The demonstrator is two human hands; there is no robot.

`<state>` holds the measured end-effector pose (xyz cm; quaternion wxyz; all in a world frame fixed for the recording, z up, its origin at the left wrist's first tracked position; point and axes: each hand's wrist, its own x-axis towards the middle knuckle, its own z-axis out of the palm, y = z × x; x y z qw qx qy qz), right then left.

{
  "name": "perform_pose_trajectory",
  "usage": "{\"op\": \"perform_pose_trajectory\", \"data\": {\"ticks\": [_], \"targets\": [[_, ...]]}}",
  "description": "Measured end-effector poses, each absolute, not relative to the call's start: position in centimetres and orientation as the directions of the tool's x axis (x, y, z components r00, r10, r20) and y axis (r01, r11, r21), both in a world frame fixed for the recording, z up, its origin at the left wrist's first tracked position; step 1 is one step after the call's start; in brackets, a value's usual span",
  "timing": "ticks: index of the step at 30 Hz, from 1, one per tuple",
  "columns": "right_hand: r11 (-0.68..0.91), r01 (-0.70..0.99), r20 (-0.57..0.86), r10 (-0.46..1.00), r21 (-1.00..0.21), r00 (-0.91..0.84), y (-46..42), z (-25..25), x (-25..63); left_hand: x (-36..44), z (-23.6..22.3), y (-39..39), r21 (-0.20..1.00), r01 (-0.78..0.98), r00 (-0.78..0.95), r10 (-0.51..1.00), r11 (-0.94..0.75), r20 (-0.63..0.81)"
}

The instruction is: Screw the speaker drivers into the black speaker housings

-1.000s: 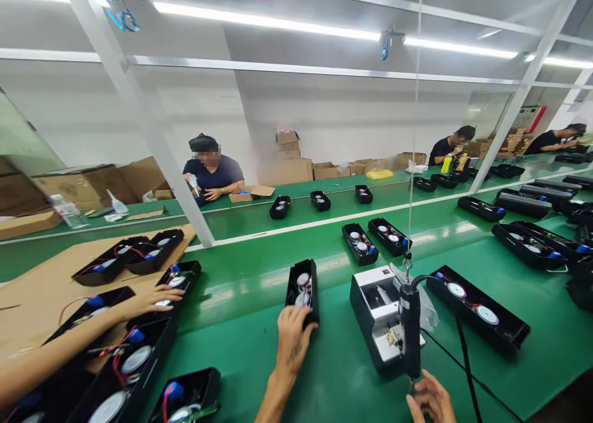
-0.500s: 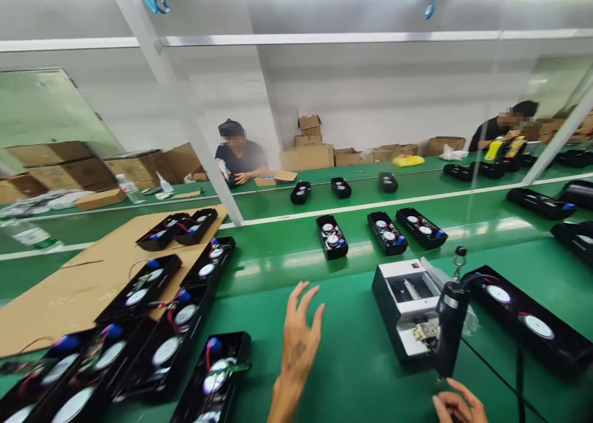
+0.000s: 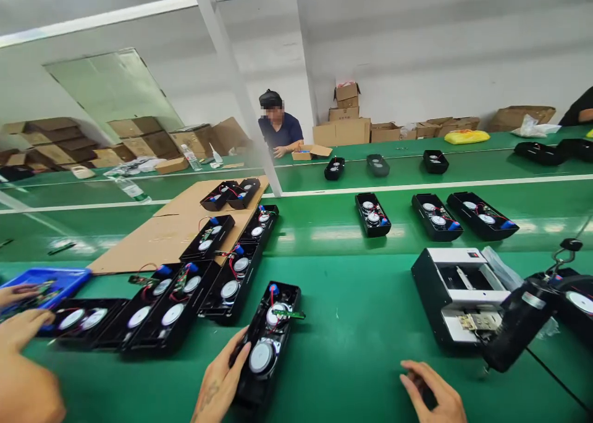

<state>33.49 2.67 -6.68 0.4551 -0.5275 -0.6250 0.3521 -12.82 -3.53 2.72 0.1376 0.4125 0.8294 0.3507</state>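
Note:
My left hand [image 3: 222, 373] is closed around the left side of a black speaker box [image 3: 290, 309]. The box lies face up at a slant on the green bench, showing two round speakers, a blue connector with red wire and a small green circuit board across it. My right hand [image 3: 435, 392] is to the right of the box, low over the bench, thumb and fingers curled nearly together. A dark patch shows between them; I cannot make out what it is. Above and right of that hand hangs a black electric screwdriver [image 3: 521, 327], beside a screw feeder [image 3: 447, 302].
At the left, another person's hands [image 3: 25, 324] reach over a blue tray [image 3: 74, 278] of circuit boards. Several similar speaker boxes [image 3: 173, 312] stand near a cardboard sheet [image 3: 162, 231]. More boxes [image 3: 373, 215] sit on the green belt. A co-worker [image 3: 282, 129] sits across.
The view has turned left. My left hand has come down from above the bench onto the speaker box. My right hand is now farther from the screwdriver, its fingers more curled. Another person's hands have appeared.

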Motion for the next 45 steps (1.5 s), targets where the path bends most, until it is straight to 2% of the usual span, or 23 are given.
{"op": "perform_pose_trajectory", "data": {"ticks": [2, 4, 7, 10, 13, 15, 18, 20, 22, 24, 26, 29, 32, 36, 39, 42, 45], "targets": [[0.105, 0.214, 0.082, 0.990, -0.971, -0.114, 1.8, -5.4, 30.8, -10.8, 2.2, -1.5, 0.769, 0.534, -0.528, 0.849, 0.352, -0.023], [-0.112, 0.011, -0.112, 0.976, -0.994, -0.185, 0.9, -4.0, 28.2, -7.8, 1.6, 0.5, 0.824, 0.487, -0.416, 0.906, 0.289, -0.071], [-0.367, -0.331, -0.302, 0.925, -0.870, -0.233, 0.9, -1.7, 25.7, -2.4, 0.6, 2.9, 0.857, 0.484, -0.289, 0.957, 0.177, -0.035], [-0.398, -0.531, -0.390, 0.911, -0.748, -0.133, 3.0, 0.5, 25.4, 2.0, 0.3, 3.6, 0.864, 0.496, -0.226, 0.974, 0.093, 0.025], [-0.317, -0.603, -0.416, 0.909, -0.732, 0.028, 5.9, 2.0, 25.9, 4.2, 0.3, 2.9, 0.868, 0.488, -0.219, 0.975, 0.088, 0.024], [-0.307, -0.561, -0.402, 0.914, -0.769, 0.050, 7.7, 2.4, 26.1, 4.7, 0.1, 1.8, 0.871, 0.481, -0.217, 0.976, 0.101, 0.007], [-0.293, -0.400, -0.329, 0.944, -0.868, 0.022, 10.0, 2.6, 26.3, 5.0, -0.9, -0.4, 0.872, 0.487, -0.120, 0.993, 0.045, 0.015], [-0.261, -0.306, -0.273, 0.962, -0.916, -0.003, 11.2, 2.7, 26.5, 4.8, -1.8, -1.2, 0.854, 0.518, -0.003, 0.999, -0.045, 0.054], [-0.235, -0.266, -0.238, 0.971, -0.935, -0.024, 12.1, 2.8, 26.9, 3.9, -2.3, -0.5, 0.779, 0.596, 0.120, 0.981, -0.194, 0.152], [-0.219, -0.254, -0.215, 0.976, -0.942, -0.042, 12.6, 2.9, 27.1, 2.5, -2.1, 1.9, 0.598, 0.700, 0.240, 0.917, -0.391, 0.319], [-0.203, -0.235, -0.193, 0.979, -0.951, -0.063, 12.7, 3.0, 27.1, 1.2, -1.2, 5.5, 0.341, 0.754, 0.388, 0.800, -0.561, 0.458], [-0.177, -0.204, -0.163, 0.983, -0.963, -0.085, 12.5, 3.0, 27.0, 0.4, 0.8, 11.4, 0.064, 0.672, 0.643, 0.624, -0.738, 0.444], [-0.148, -0.159, -0.132, 0.986, -0.976, -0.103, 12.4, 2.9, 27.1, 0.7, 2.3, 15.4, -0.055, 0.537, 0.789, 0.478, -0.842, 0.387], [-0.079, -0.073, -0.070, 0.990, -0.994, -0.123, 12.3, 3.3, 27.1, -0.4, 2.9, 16.4, -0.086, 0.496, 0.819, 0.432, -0.864, 0.377], [-0.022, -0.018, -0.020, 0.991, -1.000, -0.135, 12.5, 3.9, 26.5, -2.7, 2.3, 13.7, -0.026, 0.554, 0.774, 0.503, -0.832, 0.384], [0.124, 0.071, 0.104, 0.967, -0.990, -0.234, 12.9, 4.5, 25.2, -4.0, 1.4, 8.9, 0.116, 0.696, 0.593, 0.658, -0.709, 0.464], [0.397, 0.142, 0.292, 0.833, -0.907, -0.470, 12.8, 4.9, 24.3, -2.6, 1.0, 4.0, 0.253, 0.810, 0.334, 0.771, -0.529, 0.542]]}}
